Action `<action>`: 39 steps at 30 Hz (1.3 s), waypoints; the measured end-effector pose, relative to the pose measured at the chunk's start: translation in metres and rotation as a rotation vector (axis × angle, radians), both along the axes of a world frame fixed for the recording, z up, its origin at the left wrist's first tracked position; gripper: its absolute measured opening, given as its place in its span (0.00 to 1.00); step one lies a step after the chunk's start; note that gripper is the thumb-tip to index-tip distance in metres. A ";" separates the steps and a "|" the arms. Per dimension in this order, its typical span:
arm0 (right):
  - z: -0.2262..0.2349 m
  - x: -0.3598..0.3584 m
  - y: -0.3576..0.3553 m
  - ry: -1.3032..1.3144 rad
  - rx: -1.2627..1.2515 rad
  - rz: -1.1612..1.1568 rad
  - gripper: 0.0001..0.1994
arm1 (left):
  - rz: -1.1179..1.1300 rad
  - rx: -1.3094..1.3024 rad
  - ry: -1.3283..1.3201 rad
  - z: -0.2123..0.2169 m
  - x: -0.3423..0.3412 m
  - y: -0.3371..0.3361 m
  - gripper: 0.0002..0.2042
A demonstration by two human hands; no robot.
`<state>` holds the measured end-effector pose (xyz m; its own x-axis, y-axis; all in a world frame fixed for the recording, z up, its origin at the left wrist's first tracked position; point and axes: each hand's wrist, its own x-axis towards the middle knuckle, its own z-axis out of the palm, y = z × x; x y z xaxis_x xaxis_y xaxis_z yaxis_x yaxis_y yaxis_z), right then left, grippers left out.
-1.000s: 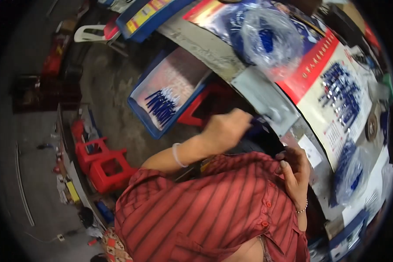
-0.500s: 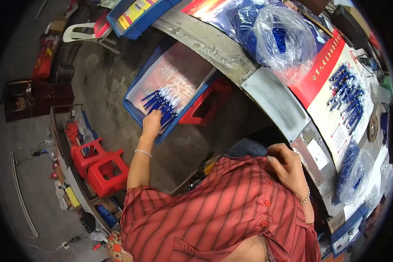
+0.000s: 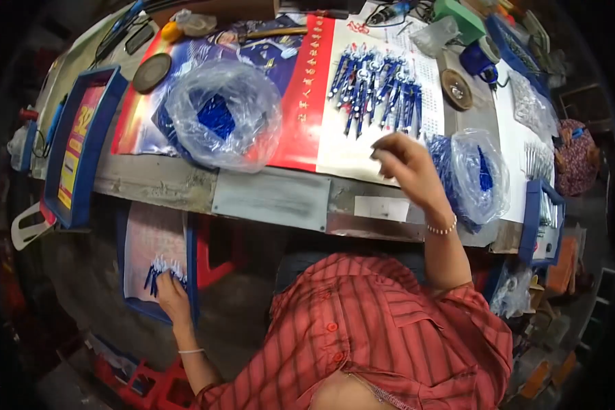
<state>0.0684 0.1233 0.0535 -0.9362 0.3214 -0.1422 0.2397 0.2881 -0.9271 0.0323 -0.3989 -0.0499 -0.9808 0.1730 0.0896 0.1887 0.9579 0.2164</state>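
My left hand (image 3: 171, 292) is down in the blue tray (image 3: 193, 273) at the lower left, its fingers closed at the ends of slim blue pens (image 3: 158, 265) with white tops. The pens lie on the tray's pale, printed lining, and the hand hides some of them. Over the table's front edge hovers my right hand (image 3: 411, 169), fingers loosely bent and thumb apart, with nothing in it. Just beyond it, a spread of similar blue pens (image 3: 376, 89) lies on a cream and red poster (image 3: 335, 147). Beside that hand sits a clear plastic bag (image 3: 482, 181) with blue pieces inside.
A larger open plastic bag (image 3: 253, 130) of blue pieces stands left of centre on the table. Another blue tray (image 3: 82, 154) leans at the far left. Round dishes (image 3: 456, 90) and a blue mug (image 3: 482, 60) are at the right. A red stool (image 3: 215, 256) stands beneath.
The view has swung right toward the table. My right hand has risen from beside my body to over the table edge near the pens. My left hand stays at the pens in the tray.
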 end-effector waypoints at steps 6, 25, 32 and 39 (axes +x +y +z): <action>-0.044 -0.064 0.055 0.195 0.387 -0.140 0.11 | -0.421 0.377 -0.073 0.035 0.004 0.145 0.09; 0.027 -0.014 -0.013 0.088 0.688 0.301 0.16 | -0.868 0.556 0.420 0.131 0.007 0.286 0.18; 0.048 0.070 -0.029 0.403 0.990 0.815 0.09 | -1.118 0.436 -0.708 0.111 0.006 0.319 0.32; 0.050 0.109 0.089 0.251 0.910 -0.171 0.10 | -0.635 0.908 -1.322 0.100 0.025 0.330 0.16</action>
